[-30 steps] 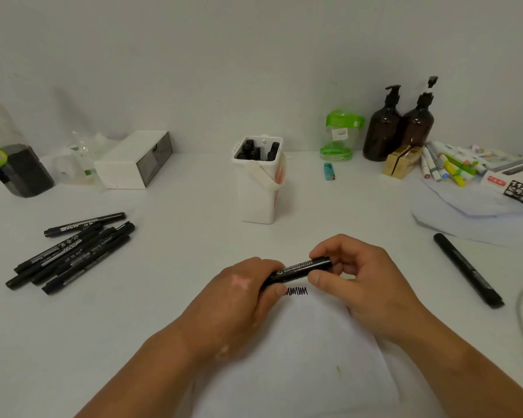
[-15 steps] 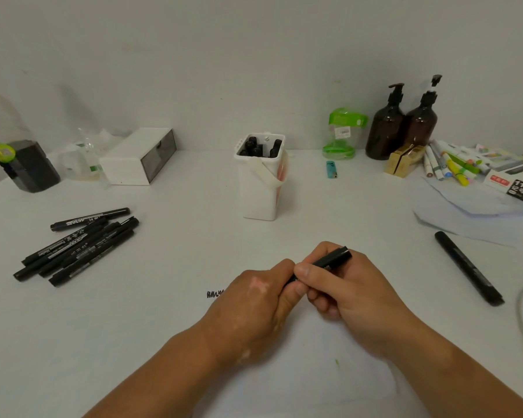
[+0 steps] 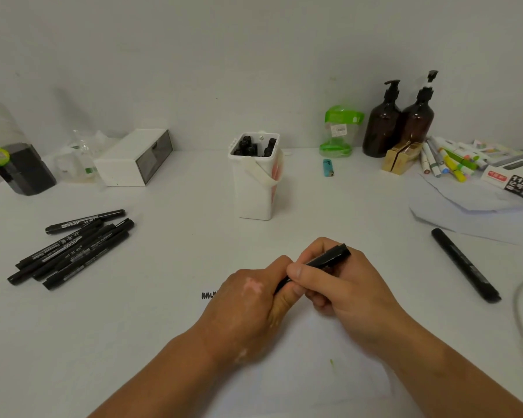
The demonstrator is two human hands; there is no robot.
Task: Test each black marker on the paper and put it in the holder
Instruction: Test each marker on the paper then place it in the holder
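Plain pale grey wall (image 3: pixel 254 55), white table (image 3: pixel 169 297) butting against it — soft, even, shadowless light

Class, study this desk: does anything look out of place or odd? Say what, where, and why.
One lone black marker lies by itself on the right, apart from the marker pile on the left and outside the holder. Also, the right-hand brown pump bottle has its pump head raised on its stem.

Place: looks like a home or office desk, a white table (image 3: pixel 103 342) pushed up against a bare wall (image 3: pixel 254 55).
Stationery: black markers (image 3: pixel 73 251) in a heap, more standing in a white holder (image 3: pixel 254 194), coloured markers (image 3: pixel 447 164) beside a marker box (image 3: pixel 514 182).
Odds and ends: two brown pump bottles (image 3: pixel 384 125), a lighter (image 3: pixel 328 168), a white drawer box (image 3: pixel 127 164).
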